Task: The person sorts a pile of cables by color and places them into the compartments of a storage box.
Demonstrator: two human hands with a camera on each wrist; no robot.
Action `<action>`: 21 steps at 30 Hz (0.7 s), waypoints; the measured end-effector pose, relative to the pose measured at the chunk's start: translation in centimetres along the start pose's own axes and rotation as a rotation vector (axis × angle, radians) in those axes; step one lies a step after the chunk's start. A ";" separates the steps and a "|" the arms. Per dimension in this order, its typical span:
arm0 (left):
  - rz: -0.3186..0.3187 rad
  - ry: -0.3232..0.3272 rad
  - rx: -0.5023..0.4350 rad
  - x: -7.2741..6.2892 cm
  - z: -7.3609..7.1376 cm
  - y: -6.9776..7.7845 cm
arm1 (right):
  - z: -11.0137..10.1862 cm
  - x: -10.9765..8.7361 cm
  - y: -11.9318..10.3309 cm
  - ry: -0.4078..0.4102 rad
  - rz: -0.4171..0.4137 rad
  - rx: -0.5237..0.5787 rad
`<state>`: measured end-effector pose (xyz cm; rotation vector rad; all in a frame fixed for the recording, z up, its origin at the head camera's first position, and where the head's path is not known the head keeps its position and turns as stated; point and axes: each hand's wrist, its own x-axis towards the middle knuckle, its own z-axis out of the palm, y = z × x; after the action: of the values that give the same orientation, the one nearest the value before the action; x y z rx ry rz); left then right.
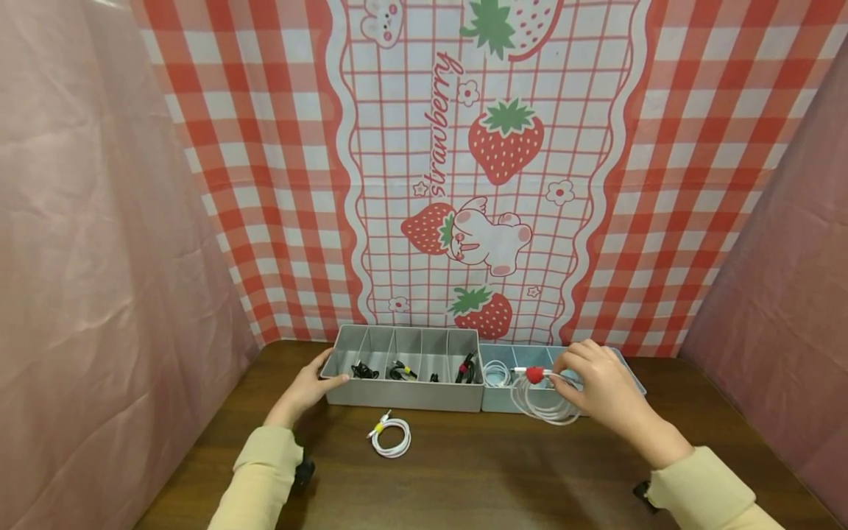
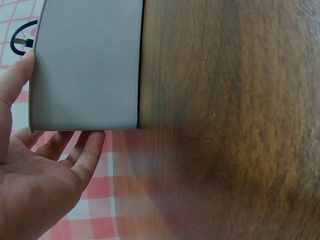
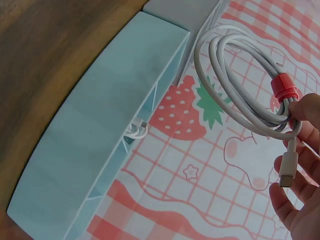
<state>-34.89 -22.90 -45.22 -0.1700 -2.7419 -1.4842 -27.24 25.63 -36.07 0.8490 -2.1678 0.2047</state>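
Observation:
A grey divided organizer box (image 1: pixel 404 396) stands at the back of the table. My left hand (image 1: pixel 306 388) grips its left end, the thumb at the rim and the fingers (image 2: pixel 92 150) against the end wall. My right hand (image 1: pixel 599 383) pinches a coiled white cable (image 3: pixel 230 85) bound with a red strap. The coil hangs over a light blue divided box (image 3: pixel 95 125), which adjoins the grey one on the right. One white plug (image 3: pixel 288 167) of the cable points away from the coil. Another coiled white cable (image 1: pixel 392 439), with a yellow strap, lies on the table before the grey box.
Black cables (image 1: pixel 363 370) lie in several compartments of the grey box. A white coil (image 1: pixel 497 374) sits in the blue box's left compartment. Behind both boxes hangs a red-checked strawberry cloth (image 1: pixel 291 184); pink fabric (image 1: pixel 99 258) encloses the sides of the wooden table (image 1: pixel 464 471).

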 end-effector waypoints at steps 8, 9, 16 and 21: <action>-0.008 -0.004 -0.001 -0.1 -0.1 0.1 | -1.0 0.4 0.3 -0.015 0.041 -0.023; -0.009 -0.004 -0.002 -0.1 -0.1 0.1 | -1.1 0.4 0.4 -0.015 0.044 -0.024; -0.003 0.000 -0.001 -0.1 0.0 0.0 | -1.7 0.7 0.9 -0.005 0.078 -0.048; -0.001 -0.002 -0.002 0.0 -0.1 0.1 | -2.1 0.9 1.4 0.022 0.091 -0.037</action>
<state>-34.87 -22.91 -45.13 -0.1703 -2.7422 -1.4872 -27.28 27.04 -33.85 0.7244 -2.1849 0.2183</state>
